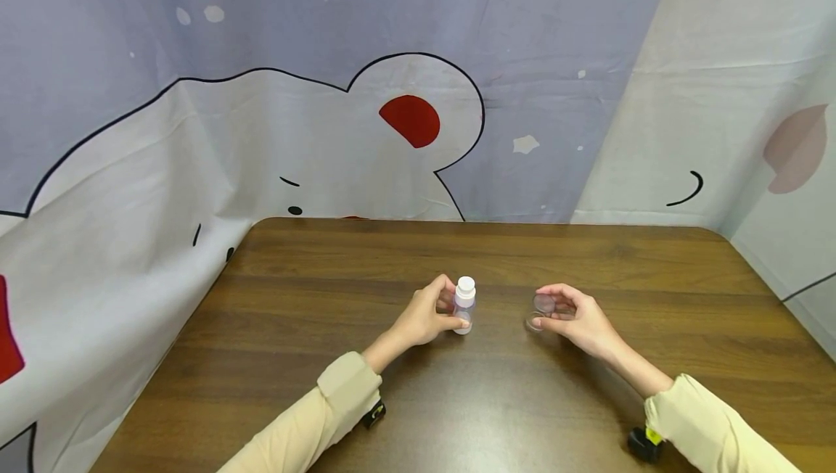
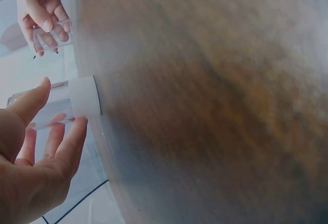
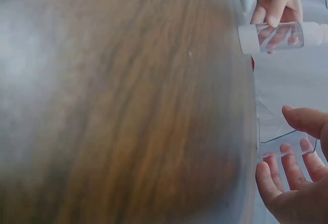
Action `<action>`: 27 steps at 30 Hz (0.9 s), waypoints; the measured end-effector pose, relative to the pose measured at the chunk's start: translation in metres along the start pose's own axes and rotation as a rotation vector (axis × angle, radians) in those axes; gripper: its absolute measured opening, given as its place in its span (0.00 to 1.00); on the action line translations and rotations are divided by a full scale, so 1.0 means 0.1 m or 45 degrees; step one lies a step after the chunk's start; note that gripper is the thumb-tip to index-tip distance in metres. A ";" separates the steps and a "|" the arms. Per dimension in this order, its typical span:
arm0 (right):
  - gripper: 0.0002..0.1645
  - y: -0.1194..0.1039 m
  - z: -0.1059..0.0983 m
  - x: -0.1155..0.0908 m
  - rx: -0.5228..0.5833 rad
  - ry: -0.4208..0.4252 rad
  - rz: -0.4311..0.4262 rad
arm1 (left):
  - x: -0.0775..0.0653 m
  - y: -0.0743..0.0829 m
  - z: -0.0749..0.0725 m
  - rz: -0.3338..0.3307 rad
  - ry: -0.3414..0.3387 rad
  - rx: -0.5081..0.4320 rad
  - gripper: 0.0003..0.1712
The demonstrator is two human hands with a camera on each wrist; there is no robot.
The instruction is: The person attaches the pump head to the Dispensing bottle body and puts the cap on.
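Note:
A small clear bottle (image 1: 464, 307) with a white screw top (image 1: 466, 286) and a white base band (image 2: 84, 96) stands upright on the wooden table. My left hand (image 1: 421, 315) holds it from the left, thumb on the near side and fingers behind. To its right, a clear, colourless cup-like container (image 1: 543, 304) is upright on the table. Its outline is faint. My right hand (image 1: 586, 326) grips this from the right, thumb in front, and the fingers show through its wall in the right wrist view. A gap of bare table separates bottle and container.
The brown wooden table (image 1: 496, 400) stretches around both hands, its far edge just beyond them. Behind it hangs a printed curtain (image 1: 548, 81), which also runs down the left and right sides. Black wrist devices sit under both sleeves (image 1: 349, 386).

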State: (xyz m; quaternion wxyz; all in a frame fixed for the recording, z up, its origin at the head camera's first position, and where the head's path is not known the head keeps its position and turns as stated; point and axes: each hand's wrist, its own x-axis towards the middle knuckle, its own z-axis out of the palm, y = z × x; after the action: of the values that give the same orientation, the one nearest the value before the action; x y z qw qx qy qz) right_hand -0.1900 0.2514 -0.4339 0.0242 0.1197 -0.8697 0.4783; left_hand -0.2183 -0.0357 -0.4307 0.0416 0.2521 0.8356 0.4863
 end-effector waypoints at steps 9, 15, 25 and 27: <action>0.26 -0.08 0.06 0.01 0.071 -0.004 -0.006 | 0.00 0.01 -0.01 0.007 -0.008 -0.012 0.23; 0.26 -0.15 0.10 0.03 0.108 -0.008 -0.018 | 0.00 0.03 -0.01 -0.003 -0.019 -0.022 0.22; 0.26 -0.25 0.17 0.08 0.193 -0.033 -0.051 | -0.01 0.03 -0.01 -0.010 -0.018 -0.036 0.22; 0.26 -0.27 0.18 0.10 0.205 -0.034 -0.072 | -0.01 0.03 -0.01 -0.006 -0.020 -0.038 0.22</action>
State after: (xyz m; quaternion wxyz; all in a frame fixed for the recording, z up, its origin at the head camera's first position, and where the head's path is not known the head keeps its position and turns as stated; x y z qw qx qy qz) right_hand -0.1922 0.2207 -0.4201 0.0164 0.1522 -0.8249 0.5441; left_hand -0.2170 -0.0356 -0.4281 0.0530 0.2531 0.8284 0.4968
